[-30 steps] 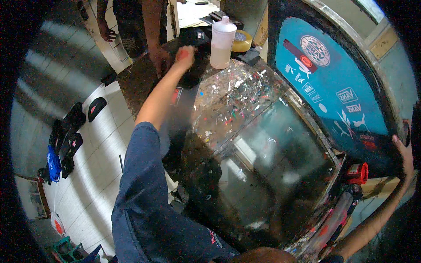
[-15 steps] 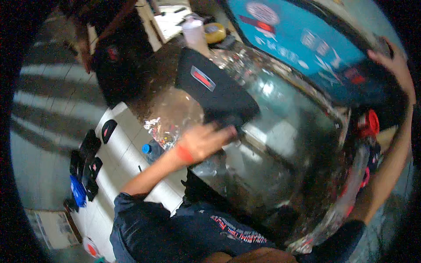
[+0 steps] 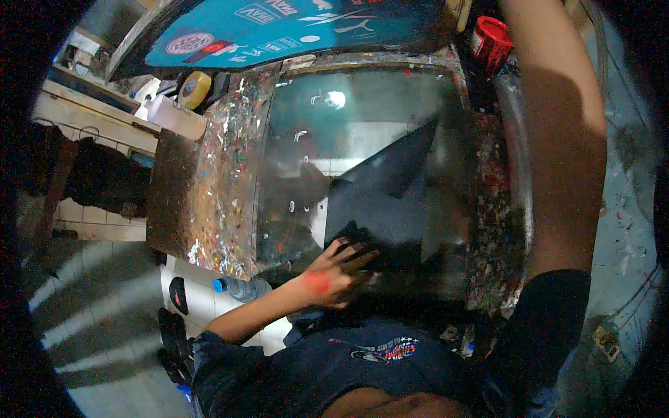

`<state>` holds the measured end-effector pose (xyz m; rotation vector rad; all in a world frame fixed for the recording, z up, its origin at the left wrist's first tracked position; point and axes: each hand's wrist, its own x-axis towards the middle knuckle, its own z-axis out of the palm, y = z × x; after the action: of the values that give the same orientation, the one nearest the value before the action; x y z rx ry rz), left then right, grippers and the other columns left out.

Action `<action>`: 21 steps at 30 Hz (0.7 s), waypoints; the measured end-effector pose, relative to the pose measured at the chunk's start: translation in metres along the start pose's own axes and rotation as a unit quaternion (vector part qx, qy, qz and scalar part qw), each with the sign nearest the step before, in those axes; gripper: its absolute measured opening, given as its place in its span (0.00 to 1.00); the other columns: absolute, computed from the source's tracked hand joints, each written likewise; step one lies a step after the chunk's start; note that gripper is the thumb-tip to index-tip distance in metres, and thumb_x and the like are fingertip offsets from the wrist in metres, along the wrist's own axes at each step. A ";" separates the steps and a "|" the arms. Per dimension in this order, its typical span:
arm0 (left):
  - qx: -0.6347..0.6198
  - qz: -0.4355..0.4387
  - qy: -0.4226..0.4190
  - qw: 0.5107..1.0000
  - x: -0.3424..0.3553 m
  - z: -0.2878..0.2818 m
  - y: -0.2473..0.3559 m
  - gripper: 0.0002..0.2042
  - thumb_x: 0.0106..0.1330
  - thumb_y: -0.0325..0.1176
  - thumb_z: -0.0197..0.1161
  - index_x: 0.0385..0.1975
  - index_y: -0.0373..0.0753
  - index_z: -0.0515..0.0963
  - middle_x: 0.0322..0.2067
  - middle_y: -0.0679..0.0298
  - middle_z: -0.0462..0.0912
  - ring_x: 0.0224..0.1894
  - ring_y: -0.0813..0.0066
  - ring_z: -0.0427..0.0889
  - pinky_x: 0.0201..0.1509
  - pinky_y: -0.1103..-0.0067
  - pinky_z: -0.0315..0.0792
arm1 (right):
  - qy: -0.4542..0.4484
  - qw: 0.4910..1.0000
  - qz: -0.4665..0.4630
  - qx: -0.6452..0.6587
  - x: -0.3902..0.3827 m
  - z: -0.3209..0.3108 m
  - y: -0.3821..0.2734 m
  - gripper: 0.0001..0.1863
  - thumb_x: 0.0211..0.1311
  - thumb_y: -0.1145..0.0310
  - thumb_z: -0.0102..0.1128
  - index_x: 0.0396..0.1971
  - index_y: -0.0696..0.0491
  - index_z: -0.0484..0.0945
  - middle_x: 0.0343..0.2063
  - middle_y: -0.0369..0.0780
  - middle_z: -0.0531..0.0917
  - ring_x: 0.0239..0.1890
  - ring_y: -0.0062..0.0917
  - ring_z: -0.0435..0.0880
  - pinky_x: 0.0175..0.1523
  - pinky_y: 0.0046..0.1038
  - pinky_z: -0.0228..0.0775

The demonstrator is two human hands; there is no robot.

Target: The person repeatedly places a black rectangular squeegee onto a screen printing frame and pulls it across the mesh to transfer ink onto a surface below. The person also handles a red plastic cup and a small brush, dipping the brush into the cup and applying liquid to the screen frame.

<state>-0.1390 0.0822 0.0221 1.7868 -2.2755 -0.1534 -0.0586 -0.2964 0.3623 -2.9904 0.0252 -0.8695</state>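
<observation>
My left hand [image 3: 338, 273] is at the near side of a black cloth piece [image 3: 387, 209], its fingers curled over the bunched cloth edge. The cloth lies on a glass plate [image 3: 279, 146], creased, with one pointed corner reaching to the far right. At the right, my right forearm [image 3: 564, 111] stretches up past the top edge, so that hand is out of view. Beyond the glass stands a raised screen-printing frame [image 3: 293, 31] with teal mesh and white designs.
A red paint pot [image 3: 491, 45] stands at the far right of the paint-spattered bench [image 3: 219, 167]. A pale container [image 3: 174, 117] and a yellow tape roll [image 3: 195, 89] sit at the far left. A blue-capped bottle [image 3: 244, 288] is by my left forearm. Small black pieces [image 3: 178, 295] lie left of it.
My view has turned toward the bench. The black cloth has come from the left side onto the glass with my left hand, and its label no longer shows. My right hand has left the view.
</observation>
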 end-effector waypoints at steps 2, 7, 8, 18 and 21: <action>-0.122 -0.040 -0.018 0.992 0.012 -0.014 0.001 0.13 0.63 0.40 0.67 0.46 0.47 0.85 0.59 0.56 0.80 0.62 0.52 0.75 0.68 0.57 0.64 | -0.047 0.999 0.021 0.003 0.002 -0.003 -0.004 0.49 0.32 0.27 0.76 0.32 0.66 0.87 0.38 0.53 0.88 0.41 0.42 0.86 0.49 0.36 0.76; -0.041 0.004 0.101 0.994 0.108 0.008 -0.026 0.18 0.64 0.42 0.65 0.47 0.35 0.81 0.53 0.49 0.80 0.58 0.50 0.76 0.64 0.60 0.68 | -0.056 0.998 0.005 0.021 0.009 0.000 -0.005 0.52 0.30 0.25 0.75 0.36 0.67 0.86 0.42 0.54 0.87 0.43 0.42 0.86 0.51 0.37 0.76; -0.054 0.032 0.116 0.991 0.131 0.012 -0.025 0.18 0.64 0.42 0.65 0.47 0.34 0.81 0.54 0.48 0.79 0.59 0.49 0.76 0.64 0.60 0.67 | -0.059 0.998 0.007 0.009 0.009 -0.008 -0.006 0.53 0.30 0.25 0.75 0.37 0.67 0.86 0.42 0.54 0.87 0.44 0.42 0.86 0.51 0.37 0.76; -0.181 0.168 0.132 0.960 0.342 0.090 0.075 0.27 0.60 0.47 0.67 0.52 0.32 0.77 0.48 0.45 0.79 0.52 0.48 0.78 0.58 0.57 0.70 | -0.047 0.999 -0.002 0.019 0.010 0.000 -0.016 0.57 0.29 0.26 0.76 0.44 0.70 0.84 0.48 0.57 0.85 0.49 0.44 0.86 0.57 0.35 0.75; -0.178 0.126 0.156 0.963 0.308 0.069 0.029 0.30 0.58 0.49 0.68 0.54 0.31 0.76 0.46 0.44 0.79 0.49 0.47 0.78 0.56 0.56 0.70 | -0.022 1.000 0.003 0.007 0.009 0.001 -0.003 0.57 0.30 0.26 0.76 0.44 0.71 0.83 0.48 0.56 0.85 0.49 0.43 0.86 0.57 0.34 0.75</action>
<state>-0.2516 -0.2135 0.0008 1.2349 -2.0681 -0.2035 -0.0505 -0.2940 0.3659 -2.9937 0.0258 -0.7980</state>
